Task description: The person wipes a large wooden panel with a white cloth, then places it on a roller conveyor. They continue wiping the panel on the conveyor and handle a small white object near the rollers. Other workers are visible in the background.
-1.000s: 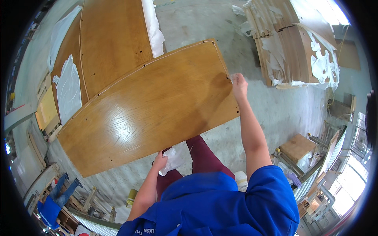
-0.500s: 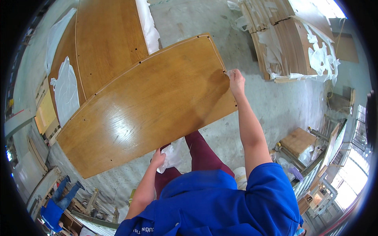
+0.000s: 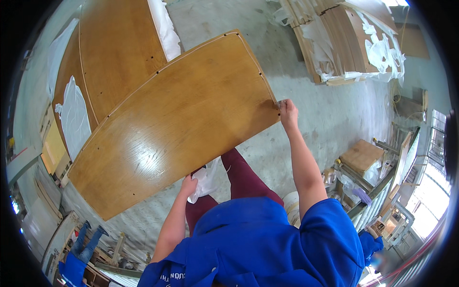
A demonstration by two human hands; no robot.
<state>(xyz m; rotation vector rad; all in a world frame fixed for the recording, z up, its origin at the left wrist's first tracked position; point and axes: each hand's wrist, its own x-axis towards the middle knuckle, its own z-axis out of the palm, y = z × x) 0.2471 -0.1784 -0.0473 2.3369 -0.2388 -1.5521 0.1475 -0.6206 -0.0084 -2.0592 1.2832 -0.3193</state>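
Note:
A large brown varnished wooden panel [image 3: 191,105] with a curved far edge lies in front of me. A thin pale line [image 3: 191,50] follows its curved edge and turns down its right edge; small dark holes sit beside the line. My right hand [image 3: 288,115] is closed in a pinch at the right edge, where the pale line ends. Whatever is between its fingertips is too small to make out. Below the near edge, my left hand [image 3: 189,185] is closed on a crumpled clear plastic bag [image 3: 205,179], its fingers partly hidden.
Another brown panel [image 3: 119,38] lies beyond, with white foam sheeting [image 3: 164,28] and a plastic sheet [image 3: 75,115]. Stacked boards [image 3: 334,43] stand far right. A wooden board [image 3: 362,155] lies at right. Co-workers in blue [image 3: 74,268] are at lower left and lower right.
My right hand has moved down the panel's right edge toward me, and the pale line now reaches further along it. The left hand still holds the bag. The view has shifted slightly.

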